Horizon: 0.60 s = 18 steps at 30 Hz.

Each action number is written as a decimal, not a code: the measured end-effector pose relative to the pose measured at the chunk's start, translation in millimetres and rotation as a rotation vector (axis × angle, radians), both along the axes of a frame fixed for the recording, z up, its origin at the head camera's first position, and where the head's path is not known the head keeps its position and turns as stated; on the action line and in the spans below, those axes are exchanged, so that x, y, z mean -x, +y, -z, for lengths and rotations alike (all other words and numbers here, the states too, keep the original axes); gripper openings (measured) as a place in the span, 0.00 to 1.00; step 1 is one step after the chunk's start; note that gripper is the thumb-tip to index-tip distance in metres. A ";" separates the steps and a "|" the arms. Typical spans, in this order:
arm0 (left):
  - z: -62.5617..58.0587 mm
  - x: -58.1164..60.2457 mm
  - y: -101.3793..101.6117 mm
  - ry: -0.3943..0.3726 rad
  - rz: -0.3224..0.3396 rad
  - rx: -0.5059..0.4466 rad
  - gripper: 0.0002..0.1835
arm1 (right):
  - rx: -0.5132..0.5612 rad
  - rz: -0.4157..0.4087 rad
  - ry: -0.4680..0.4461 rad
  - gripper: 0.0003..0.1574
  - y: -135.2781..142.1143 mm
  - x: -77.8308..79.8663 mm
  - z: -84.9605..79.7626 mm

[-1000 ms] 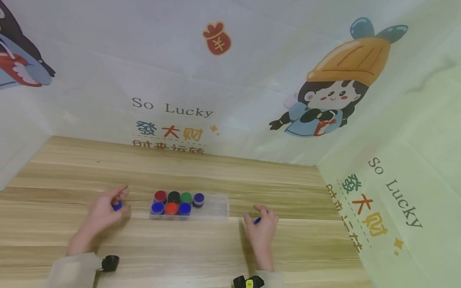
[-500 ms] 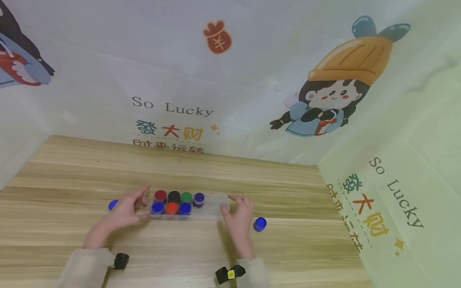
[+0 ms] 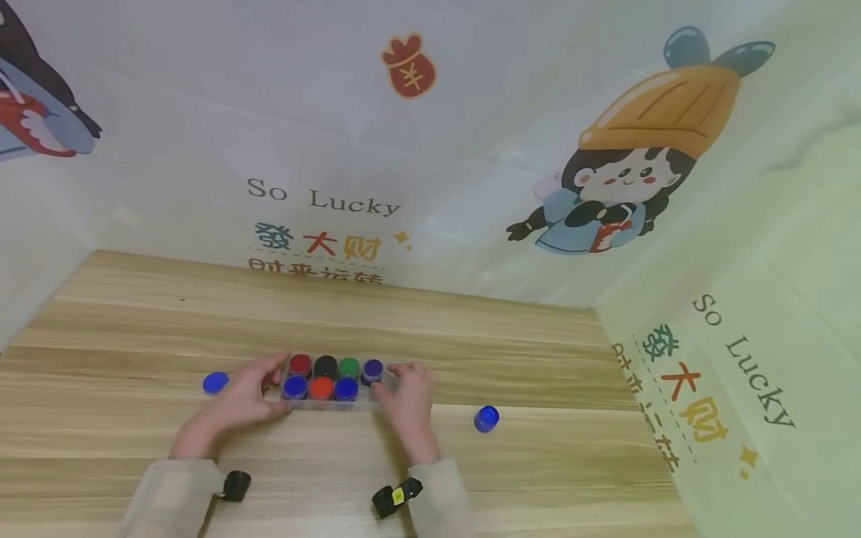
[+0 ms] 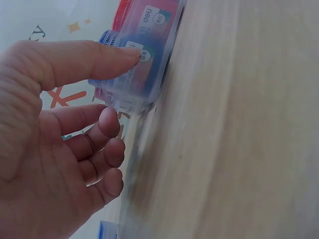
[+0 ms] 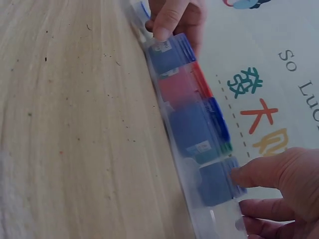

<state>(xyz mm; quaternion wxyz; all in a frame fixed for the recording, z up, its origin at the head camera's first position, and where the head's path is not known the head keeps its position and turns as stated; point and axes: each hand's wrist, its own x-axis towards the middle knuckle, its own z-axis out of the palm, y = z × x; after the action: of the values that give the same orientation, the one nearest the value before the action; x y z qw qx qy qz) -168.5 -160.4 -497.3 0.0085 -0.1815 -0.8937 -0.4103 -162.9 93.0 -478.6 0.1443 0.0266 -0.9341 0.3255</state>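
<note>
A long clear plastic box (image 3: 329, 406) holds two rows of small paint jars with red, black, green, orange-red and blue lids. My left hand (image 3: 249, 396) grips the box's left end, its thumb against the front wall and the other fingers bent beyond the end. Over the right part of the box is my right hand (image 3: 409, 407), thumb and fingers spread. Its thumb touches the lid of the rightmost blue jar (image 5: 214, 184) in the right wrist view. The hand covers the box's right end in the head view.
Left of the box lies a flat blue round thing (image 3: 215, 383), perhaps a lid. A blue-lidded jar (image 3: 486, 419) stands to the right. Beneath everything is a wooden table (image 3: 572, 463), with a printed cloth wall (image 3: 323, 119) rising behind it.
Both hands have moved inward, the left one from the blue round thing to the box's end. The right hand has left the separate blue jar and come over the box.
</note>
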 end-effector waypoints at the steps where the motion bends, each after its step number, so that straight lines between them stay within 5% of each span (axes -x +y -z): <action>1: -0.1 0.1 0.1 -0.001 -0.002 0.003 0.41 | -0.014 0.004 -0.014 0.20 -1.6 0.8 0.8; 18: -2.0 0.5 0.7 -0.033 -0.012 -0.021 0.42 | -0.161 0.112 -0.006 0.24 -17.2 7.3 14.8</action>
<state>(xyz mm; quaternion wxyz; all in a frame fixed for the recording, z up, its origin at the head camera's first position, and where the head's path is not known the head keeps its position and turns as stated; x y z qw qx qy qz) -169.0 -159.7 -495.4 -0.0020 -0.1693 -0.8904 -0.4224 -170.2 75.8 -493.4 0.1570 -0.0151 -0.9577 0.2409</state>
